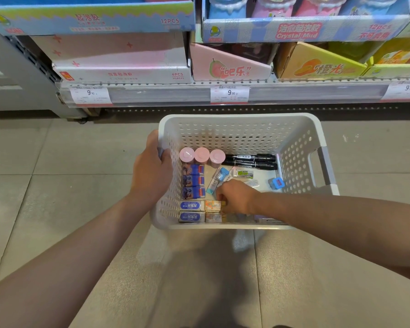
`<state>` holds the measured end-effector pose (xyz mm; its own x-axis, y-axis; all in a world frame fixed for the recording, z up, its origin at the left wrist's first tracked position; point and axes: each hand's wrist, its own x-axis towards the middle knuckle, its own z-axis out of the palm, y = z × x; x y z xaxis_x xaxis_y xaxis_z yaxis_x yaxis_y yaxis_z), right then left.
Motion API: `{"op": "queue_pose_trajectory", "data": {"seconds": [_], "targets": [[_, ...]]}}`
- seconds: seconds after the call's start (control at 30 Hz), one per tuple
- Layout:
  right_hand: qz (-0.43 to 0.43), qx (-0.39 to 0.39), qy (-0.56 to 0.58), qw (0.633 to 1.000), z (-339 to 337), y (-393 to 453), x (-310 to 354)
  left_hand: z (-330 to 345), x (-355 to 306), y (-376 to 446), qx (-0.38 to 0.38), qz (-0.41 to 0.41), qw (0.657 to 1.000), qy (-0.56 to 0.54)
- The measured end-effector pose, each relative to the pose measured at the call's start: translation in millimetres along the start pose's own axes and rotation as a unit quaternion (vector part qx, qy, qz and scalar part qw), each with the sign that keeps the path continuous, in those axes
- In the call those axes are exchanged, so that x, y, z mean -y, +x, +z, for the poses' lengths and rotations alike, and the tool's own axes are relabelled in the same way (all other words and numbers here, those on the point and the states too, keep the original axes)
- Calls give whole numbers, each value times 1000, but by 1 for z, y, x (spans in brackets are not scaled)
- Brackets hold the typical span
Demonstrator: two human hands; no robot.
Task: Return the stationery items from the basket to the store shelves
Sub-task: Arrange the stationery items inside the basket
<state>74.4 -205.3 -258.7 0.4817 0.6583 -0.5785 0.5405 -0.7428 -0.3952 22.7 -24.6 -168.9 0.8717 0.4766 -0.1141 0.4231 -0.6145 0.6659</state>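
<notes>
Head view: left hand (152, 171) grips basket (240, 119) rim; right hand (237, 197) pinches eraser (213, 205).

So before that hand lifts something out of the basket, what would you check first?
1. Basket held steady: ok, left hand grips its left rim.
2. Right hand inside, over the small boxes: ok.
3. Fingers closed on one item: cannot tell, they are hidden under the hand.
4. Black markers and pink tubs out of the way: ok.
5. Matching shelf spot visible: cannot tell.
</notes>
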Motion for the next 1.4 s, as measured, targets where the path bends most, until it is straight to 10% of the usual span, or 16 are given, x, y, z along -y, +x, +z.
{"op": "queue_pose_trajectory", "data": {"seconds": [0.27,0.57,1.1,1.27,1.4], "targets": [[-15,112,80,990,-54,-10,-5,0,1,0,0,2,1000,5],[57,203,-155,965,-69,-31,-38,2,4,2,-4,5,1000,10],[75,187,-244,949,-41,-33,-31,-1,-1,1,-2,-2,1000,-8],[103,71,42,991,-52,-20,-22,0,-2,0,-1,-7,1000,-8],[204,141,341,907,-36,-23,-5,0,-2,0,-1,-5,1000,-9]]}}
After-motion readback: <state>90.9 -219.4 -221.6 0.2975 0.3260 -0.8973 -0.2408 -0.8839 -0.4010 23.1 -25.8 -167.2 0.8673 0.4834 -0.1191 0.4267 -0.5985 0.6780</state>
